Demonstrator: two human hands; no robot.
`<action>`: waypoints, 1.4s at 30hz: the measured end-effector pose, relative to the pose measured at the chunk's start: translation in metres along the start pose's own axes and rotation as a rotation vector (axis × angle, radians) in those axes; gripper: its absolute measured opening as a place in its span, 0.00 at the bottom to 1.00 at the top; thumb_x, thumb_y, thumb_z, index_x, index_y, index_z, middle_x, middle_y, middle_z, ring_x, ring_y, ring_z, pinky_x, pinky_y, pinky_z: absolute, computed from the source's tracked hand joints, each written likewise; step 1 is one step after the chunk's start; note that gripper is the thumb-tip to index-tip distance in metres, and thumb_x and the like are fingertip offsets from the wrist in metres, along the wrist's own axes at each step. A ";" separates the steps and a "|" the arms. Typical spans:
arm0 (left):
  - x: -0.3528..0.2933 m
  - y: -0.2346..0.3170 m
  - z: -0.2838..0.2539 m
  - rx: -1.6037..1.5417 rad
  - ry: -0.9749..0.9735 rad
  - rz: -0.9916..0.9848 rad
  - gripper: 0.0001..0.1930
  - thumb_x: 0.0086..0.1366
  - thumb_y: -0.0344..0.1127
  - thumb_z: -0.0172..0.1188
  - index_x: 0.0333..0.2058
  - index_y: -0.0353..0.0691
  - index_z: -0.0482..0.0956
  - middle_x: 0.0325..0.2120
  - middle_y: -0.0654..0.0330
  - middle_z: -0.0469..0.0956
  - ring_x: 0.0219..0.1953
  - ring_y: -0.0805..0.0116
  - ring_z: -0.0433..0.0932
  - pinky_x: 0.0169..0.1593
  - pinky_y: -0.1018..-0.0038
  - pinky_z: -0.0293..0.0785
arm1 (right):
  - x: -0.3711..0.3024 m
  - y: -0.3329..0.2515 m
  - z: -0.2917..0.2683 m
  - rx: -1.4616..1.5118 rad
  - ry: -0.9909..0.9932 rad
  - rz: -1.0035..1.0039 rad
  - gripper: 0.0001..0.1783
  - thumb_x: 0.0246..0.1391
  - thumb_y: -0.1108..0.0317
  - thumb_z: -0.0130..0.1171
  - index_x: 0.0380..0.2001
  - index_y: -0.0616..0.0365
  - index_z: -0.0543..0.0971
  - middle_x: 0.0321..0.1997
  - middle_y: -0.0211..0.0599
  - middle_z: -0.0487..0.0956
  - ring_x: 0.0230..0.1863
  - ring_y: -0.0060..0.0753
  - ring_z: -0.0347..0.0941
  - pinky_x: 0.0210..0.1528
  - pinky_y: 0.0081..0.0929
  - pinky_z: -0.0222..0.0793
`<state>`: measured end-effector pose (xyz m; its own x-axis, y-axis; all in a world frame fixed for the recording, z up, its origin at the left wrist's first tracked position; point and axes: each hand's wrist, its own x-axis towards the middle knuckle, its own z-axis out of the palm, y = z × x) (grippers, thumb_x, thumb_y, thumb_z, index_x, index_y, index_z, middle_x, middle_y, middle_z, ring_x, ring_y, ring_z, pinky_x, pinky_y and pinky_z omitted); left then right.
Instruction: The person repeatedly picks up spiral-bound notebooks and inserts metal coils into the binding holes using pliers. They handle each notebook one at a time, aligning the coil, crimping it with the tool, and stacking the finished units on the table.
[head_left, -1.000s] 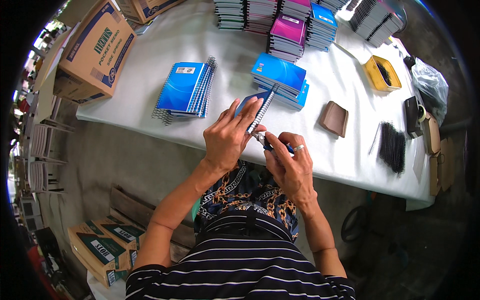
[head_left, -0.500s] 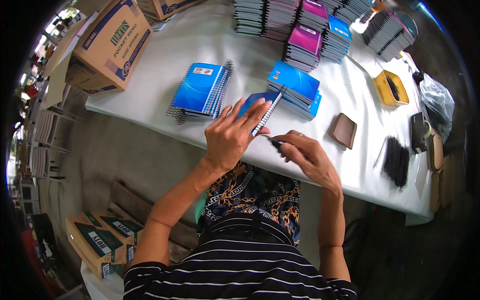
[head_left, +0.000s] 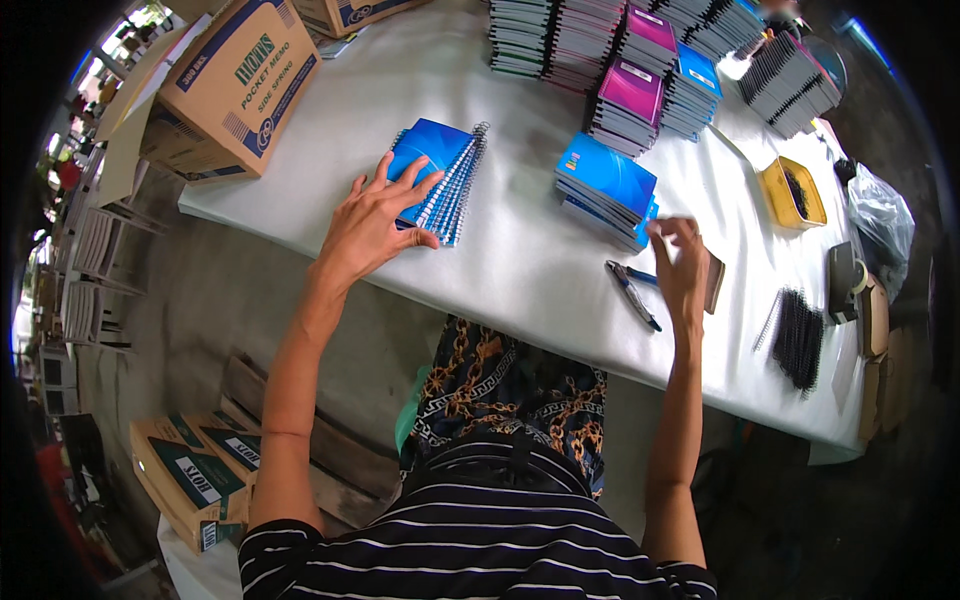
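Observation:
My left hand (head_left: 380,215) lies with fingers spread over a stack of blue spiral notebooks (head_left: 436,142), its thumb by the stack's near edge. White and dark wire coils line that stack's right side. To the right, my right hand (head_left: 684,270) is raised with bent, slightly blurred fingers at the near right corner of another stack of blue notebooks (head_left: 606,172). Whether the fingertips grip a notebook there is unclear. Pliers with dark and blue handles (head_left: 632,294) lie spread on the white table, left of my right hand.
A large carton (head_left: 235,90) stands at the back left. Tall stacks of purple and blue notebooks (head_left: 630,90) fill the back. On the right are a brown tray (head_left: 714,283) partly behind my hand, a yellow bin (head_left: 792,195), black coils (head_left: 797,340) and a plastic bag (head_left: 880,205).
My left hand has moved left with the notebook it was holding, onto the left stack. The right hand has let go of the pliers and moved right to the other stack.

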<state>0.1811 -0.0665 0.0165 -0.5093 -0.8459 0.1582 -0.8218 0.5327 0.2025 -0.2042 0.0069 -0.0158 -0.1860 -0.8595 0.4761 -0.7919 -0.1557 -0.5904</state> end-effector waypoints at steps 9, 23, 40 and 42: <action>0.008 0.041 -0.003 -0.027 0.347 0.151 0.36 0.53 0.56 0.62 0.62 0.61 0.69 0.65 0.63 0.63 0.68 0.45 0.56 0.66 0.44 0.54 | 0.073 0.042 0.018 0.220 -0.145 0.644 0.28 0.48 0.52 0.70 0.31 0.73 0.78 0.27 0.51 0.79 0.24 0.37 0.77 0.29 0.31 0.74; 0.020 0.120 0.103 -1.532 0.048 0.048 0.62 0.53 0.49 0.71 0.70 0.44 0.29 0.68 0.36 0.47 0.71 0.49 0.47 0.70 0.62 0.47 | -0.072 -0.032 0.035 0.700 -0.230 0.204 0.17 0.54 0.87 0.54 0.45 0.60 0.66 0.47 0.35 0.71 0.47 0.23 0.67 0.51 0.20 0.64; 0.035 0.171 0.078 -0.076 0.181 0.474 0.28 0.61 0.42 0.61 0.61 0.53 0.70 0.58 0.66 0.73 0.62 0.50 0.67 0.65 0.43 0.54 | -0.042 0.090 -0.079 0.111 0.155 0.144 0.14 0.48 0.86 0.58 0.38 0.62 0.74 0.35 0.35 0.78 0.38 0.33 0.76 0.42 0.25 0.73; 0.037 0.175 0.066 -0.054 0.090 0.481 0.30 0.61 0.39 0.60 0.63 0.59 0.67 0.59 0.71 0.72 0.64 0.52 0.65 0.66 0.44 0.54 | -0.030 0.149 -0.134 -0.420 0.290 0.442 0.09 0.53 0.75 0.61 0.38 0.65 0.77 0.34 0.40 0.80 0.40 0.36 0.77 0.45 0.32 0.73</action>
<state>0.0016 -0.0064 -0.0058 -0.8020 -0.4990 0.3283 -0.4827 0.8652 0.1357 -0.3943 0.0746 -0.0302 -0.6465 -0.6243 0.4385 -0.7537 0.4332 -0.4943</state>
